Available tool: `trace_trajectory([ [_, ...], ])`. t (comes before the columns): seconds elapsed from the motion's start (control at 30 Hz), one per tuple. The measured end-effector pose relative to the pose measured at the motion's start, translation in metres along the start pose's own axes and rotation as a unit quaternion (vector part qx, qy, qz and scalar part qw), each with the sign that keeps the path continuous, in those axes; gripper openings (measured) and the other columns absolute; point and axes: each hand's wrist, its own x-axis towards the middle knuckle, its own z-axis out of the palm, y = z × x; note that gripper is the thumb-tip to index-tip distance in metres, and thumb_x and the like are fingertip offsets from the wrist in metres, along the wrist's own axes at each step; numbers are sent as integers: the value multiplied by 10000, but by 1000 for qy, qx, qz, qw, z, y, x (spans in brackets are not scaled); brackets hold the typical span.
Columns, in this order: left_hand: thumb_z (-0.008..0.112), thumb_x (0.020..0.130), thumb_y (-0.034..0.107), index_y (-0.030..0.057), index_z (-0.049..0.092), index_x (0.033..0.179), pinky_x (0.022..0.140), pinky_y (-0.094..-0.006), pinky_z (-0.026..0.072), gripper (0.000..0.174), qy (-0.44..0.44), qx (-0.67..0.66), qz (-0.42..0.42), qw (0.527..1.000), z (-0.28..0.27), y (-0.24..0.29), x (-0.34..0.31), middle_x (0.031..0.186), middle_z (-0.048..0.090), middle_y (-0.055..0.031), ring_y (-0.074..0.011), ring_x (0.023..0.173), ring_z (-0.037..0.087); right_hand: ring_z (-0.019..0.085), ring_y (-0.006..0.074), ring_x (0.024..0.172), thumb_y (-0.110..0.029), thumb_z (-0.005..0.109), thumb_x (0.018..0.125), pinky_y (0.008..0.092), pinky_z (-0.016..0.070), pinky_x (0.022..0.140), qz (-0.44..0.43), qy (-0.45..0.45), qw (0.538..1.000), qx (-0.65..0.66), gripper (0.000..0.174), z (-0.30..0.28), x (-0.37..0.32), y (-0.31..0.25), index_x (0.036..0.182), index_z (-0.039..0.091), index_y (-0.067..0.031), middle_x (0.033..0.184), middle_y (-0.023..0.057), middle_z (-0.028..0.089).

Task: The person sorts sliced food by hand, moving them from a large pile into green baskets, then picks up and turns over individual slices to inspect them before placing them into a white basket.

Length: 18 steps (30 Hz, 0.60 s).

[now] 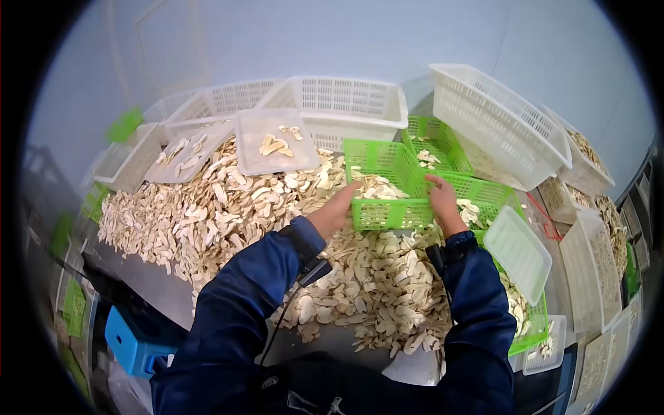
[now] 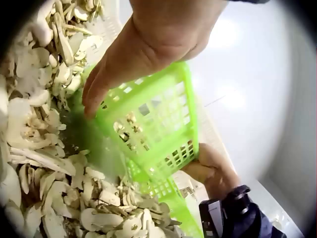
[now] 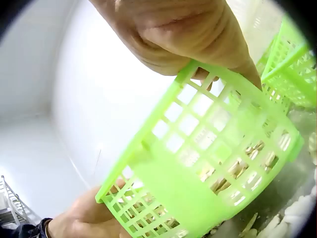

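A small green plastic basket (image 1: 391, 213) with slotted walls is held between both hands, with pale mushroom slices (image 1: 377, 187) lying inside. My left hand (image 1: 337, 209) grips its left side; in the left wrist view the fingers (image 2: 96, 94) reach over the wall. My right hand (image 1: 445, 204) grips the opposite side, thumb at the rim. Seen from the right wrist, the basket (image 3: 173, 183) is tilted, and slices show through its holes. A large heap of mushroom slices (image 1: 380, 283) spreads below and to the left of it.
More green baskets (image 1: 453, 149) with some slices stand behind and to the right. White crates (image 1: 346, 104) line the back; another (image 1: 498, 124) leans at the right. A translucent lid (image 1: 249, 159) lies on the heap, another (image 1: 519, 252) at the right. A blue stool (image 1: 131, 346) is at lower left.
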Motion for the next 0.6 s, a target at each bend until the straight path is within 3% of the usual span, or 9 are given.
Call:
trace_trajectory([
  [0.03, 495, 939, 506, 146, 376, 1424, 939, -520, 437, 615, 2, 22, -10, 1000, 0, -1, -2, 1361, 450, -101, -283, 1209, 462, 634, 199, 698, 4, 488, 804, 337, 480, 620, 26, -8, 1000, 6, 389, -3, -2, -3, 1137, 683, -38, 894, 161, 702],
  [0.17, 560, 940, 336, 144, 329, 1436, 1001, -510, 396, 580, -75, 117, 21, 990, 11, 1, -31, 1397, 413, -90, -266, 1262, 425, 617, 193, 624, -12, 483, 816, 335, 461, 584, -10, 66, 996, -56, 341, -5, -6, 9, 1058, 722, -40, 802, 161, 702],
  [0.2, 569, 951, 270, 126, 300, 1452, 1055, -492, 363, 586, -42, 127, 6, 991, 7, -6, -19, 1421, 398, -91, -264, 1287, 409, 619, 194, 628, -20, 484, 820, 334, 462, 585, -16, 80, 994, -69, 334, -4, -7, 7, 1048, 726, -42, 798, 165, 702],
  [0.3, 569, 965, 261, 87, 274, 1465, 1085, -477, 344, 605, -116, 150, 41, 981, -10, -16, 7, 1447, 378, -104, -266, 1324, 374, 628, 205, 642, -64, 490, 842, 334, 478, 623, -36, 81, 992, -95, 303, -7, -5, 15, 1016, 738, -48, 787, 177, 701],
  [0.37, 601, 954, 260, 45, 277, 1460, 1101, -454, 338, 638, -115, 151, 43, 981, -6, -15, 4, 1450, 378, -123, -256, 1340, 363, 626, 210, 638, -81, 499, 846, 336, 485, 643, -54, 74, 991, -100, 285, -13, -9, 16, 986, 745, -48, 782, 177, 701],
  [0.43, 607, 950, 256, 38, 293, 1451, 1098, -438, 345, 629, -104, 145, 44, 983, -8, -20, 4, 1448, 379, -128, -245, 1335, 368, 638, 220, 695, -111, 492, 867, 337, 490, 673, -37, 62, 993, -92, 316, -12, -8, 32, 1096, 703, -52, 840, 151, 709],
  [0.47, 632, 940, 251, 39, 340, 1420, 1055, -394, 403, 600, -91, 153, 53, 983, -9, -21, 6, 1402, 431, -112, -222, 1272, 440, 644, 224, 724, -126, 488, 878, 338, 493, 688, -32, 60, 994, -87, 342, -10, -6, 40, 1151, 681, -54, 870, 138, 712],
  [0.57, 649, 934, 246, 23, 421, 1355, 1002, -367, 458, 527, -50, 189, 63, 979, -6, -12, -6, 1316, 510, -92, -199, 1201, 503, 643, 245, 823, -188, 471, 917, 344, 491, 721, 85, 66, 977, 183, 407, -6, 8, 55, 1283, 548, -27, 988, 92, 687],
  [0.6, 664, 926, 239, 10, 482, 1296, 954, -328, 499, 472, -39, 182, 75, 980, -8, -11, -6, 1239, 568, -76, -175, 1134, 553, 626, 227, 866, -199, 433, 959, 315, 498, 746, 211, 27, 926, 313, 398, -22, -12, 10, 1299, 455, 5, 1057, 68, 642],
])
